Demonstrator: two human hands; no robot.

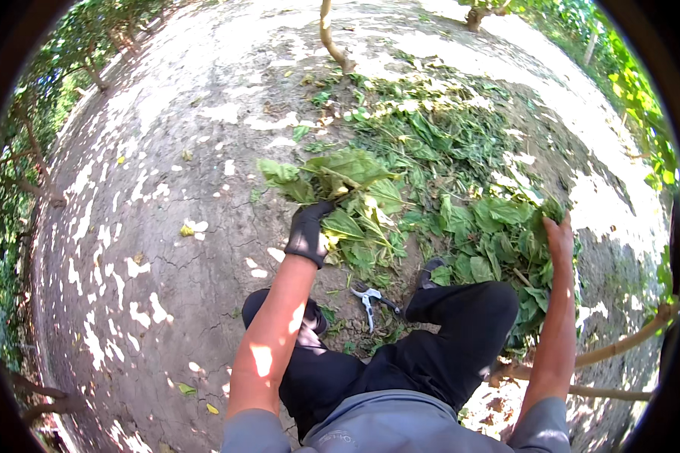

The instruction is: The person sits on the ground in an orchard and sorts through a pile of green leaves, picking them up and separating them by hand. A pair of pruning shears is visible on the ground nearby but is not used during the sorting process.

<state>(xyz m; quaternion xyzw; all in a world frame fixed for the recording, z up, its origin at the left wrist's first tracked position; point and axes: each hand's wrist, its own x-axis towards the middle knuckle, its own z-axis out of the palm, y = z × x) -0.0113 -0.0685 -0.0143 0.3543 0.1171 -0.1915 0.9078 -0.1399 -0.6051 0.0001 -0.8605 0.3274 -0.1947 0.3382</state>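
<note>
My left hand (311,229), in a dark glove, is closed around a bunch of large green leaves (348,170) in front of me. Bare, my right hand (559,229) reaches to the far right edge of a leafy pile (487,226) and touches leaves there; its fingertips are partly hidden among them. Pruning shears (368,300) with pale metal parts and dark parts lie on the soil between my feet.
Cut greenery (442,136) is strewn over the ground ahead, up to a slim tree trunk (333,42). Cracked soil (175,255) with a few yellow leaves stretches to the left. A bare branch (629,344) crosses at the lower right, beside my right arm.
</note>
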